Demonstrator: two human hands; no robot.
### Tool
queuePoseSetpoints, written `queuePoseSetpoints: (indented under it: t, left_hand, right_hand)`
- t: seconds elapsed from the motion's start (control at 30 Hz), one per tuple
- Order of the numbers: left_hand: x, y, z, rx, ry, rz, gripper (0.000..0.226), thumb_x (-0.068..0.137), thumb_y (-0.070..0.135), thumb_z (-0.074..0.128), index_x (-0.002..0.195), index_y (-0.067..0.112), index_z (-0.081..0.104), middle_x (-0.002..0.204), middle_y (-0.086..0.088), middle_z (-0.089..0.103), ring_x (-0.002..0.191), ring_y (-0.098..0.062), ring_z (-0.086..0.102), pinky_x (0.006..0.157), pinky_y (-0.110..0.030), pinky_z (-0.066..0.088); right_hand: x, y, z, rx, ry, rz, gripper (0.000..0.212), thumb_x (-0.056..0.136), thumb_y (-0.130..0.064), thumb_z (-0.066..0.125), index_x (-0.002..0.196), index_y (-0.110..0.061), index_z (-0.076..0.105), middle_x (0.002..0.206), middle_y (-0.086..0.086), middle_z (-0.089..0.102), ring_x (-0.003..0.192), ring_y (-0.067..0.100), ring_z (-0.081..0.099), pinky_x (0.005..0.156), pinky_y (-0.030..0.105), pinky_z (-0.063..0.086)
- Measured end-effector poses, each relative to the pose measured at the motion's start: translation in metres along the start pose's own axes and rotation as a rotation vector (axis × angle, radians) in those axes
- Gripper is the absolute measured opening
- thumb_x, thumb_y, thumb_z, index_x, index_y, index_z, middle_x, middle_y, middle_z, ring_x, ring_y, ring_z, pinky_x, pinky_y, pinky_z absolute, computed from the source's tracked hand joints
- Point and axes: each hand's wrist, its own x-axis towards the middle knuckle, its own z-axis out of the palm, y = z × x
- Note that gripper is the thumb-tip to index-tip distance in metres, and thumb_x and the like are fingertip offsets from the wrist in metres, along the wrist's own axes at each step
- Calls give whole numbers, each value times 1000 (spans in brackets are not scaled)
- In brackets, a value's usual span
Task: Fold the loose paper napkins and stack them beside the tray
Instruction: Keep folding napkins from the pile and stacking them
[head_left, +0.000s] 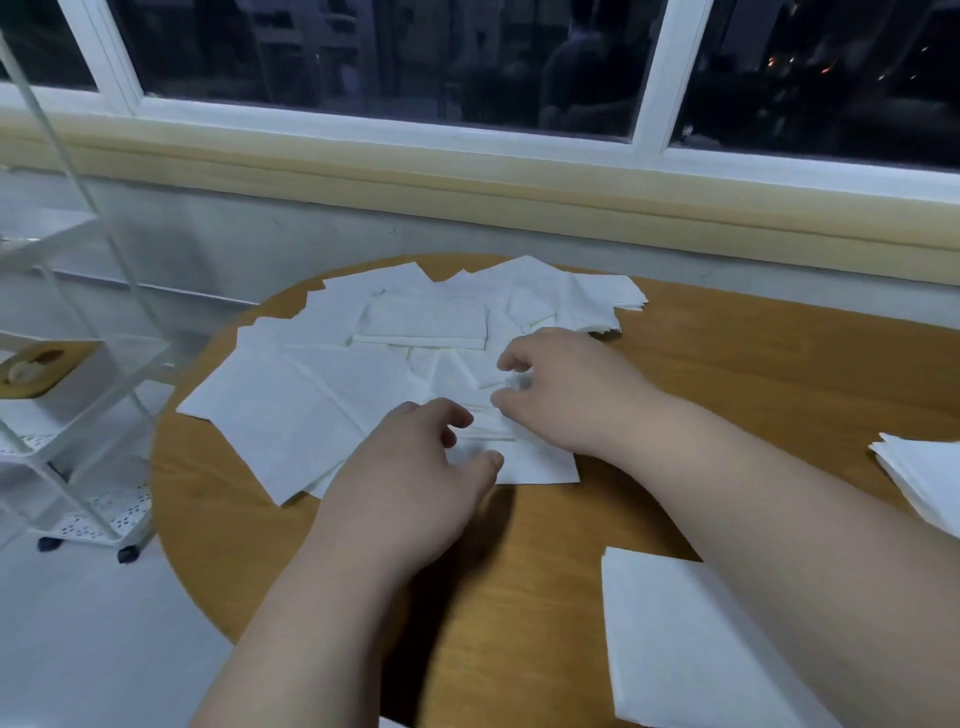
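Loose napkins (322, 395) lie in a messy pile on the far left part of the round wooden bench (753, 374). Both hands are over the pile's near edge, close but apart. Right hand (566, 395) pinches a napkin (491, 387) between thumb and fingers. Left hand (415, 478) has its fingers curled on the pile; can't tell if it grips. A neat stack (924, 478) sits at the right edge and a flat sheet (685, 639) near the front. A white cart (78, 415) stands left of the bench.

Dim, cool indoor light; the dark glass window panes (389, 52) give only faint reflections and tiny orange specks. A soft shadow pools on the round brown wooden table (727, 364) under the left hand (410, 478). The right hand (566, 395) smears with motion at its fingertips (517, 383). White paper napkins (291, 405) look washed-out. The white window frame (660, 78) bows toward the edges.
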Motion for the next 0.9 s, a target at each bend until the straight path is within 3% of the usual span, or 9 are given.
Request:
queuePoseSetpoints:
  t: [0.2,0.4,0.67,0.73,0.8,0.9]
  left_hand:
    - [6,-7,-4,-56,13,-24,38,88,51,60,124,39,57,112,19,55,98,-2,57,78,-26,43]
    - [8,-8,-8,-57,15,-30,37,89,55,57,122,39,58,114,18,57,99,-5,59,85,-29,47]
    - [4,0,-7,-83,67,30,42,90,50,58,130,37,55,118,18,52,102,-7,57,87,-28,45]
    - [3,2,-4,-106,101,86,50,90,47,61,137,37,49,129,15,47,119,-9,51,96,-28,44]
    - [0,7,-1,-87,141,150,63,88,43,64,146,36,38,144,13,36,137,-10,31,105,-24,32]
    - [-6,16,3,-62,182,234,76,86,41,67,152,34,29,155,14,25,145,-6,15,110,-21,19]
  right_hand:
    - [38,-17,22,-96,7,15,30,86,-49,57,104,-25,61,107,-7,59,100,20,58,84,41,53]
    - [42,-15,25,-190,60,-16,17,92,-24,48,85,-18,63,90,-2,58,85,23,59,72,40,55]
    - [10,0,-7,-163,196,-39,23,101,-25,40,91,-23,62,93,-5,58,85,21,57,70,37,51]
    - [-11,5,-20,-142,217,-36,22,103,-28,41,96,-25,62,94,-8,59,86,19,57,72,38,51]
    - [-38,12,-34,-96,219,-35,18,103,-34,43,98,-31,60,94,-14,59,87,13,56,73,37,50]
    - [-86,23,-50,58,223,2,13,101,-38,47,94,-38,58,86,-22,59,86,1,55,65,25,43]
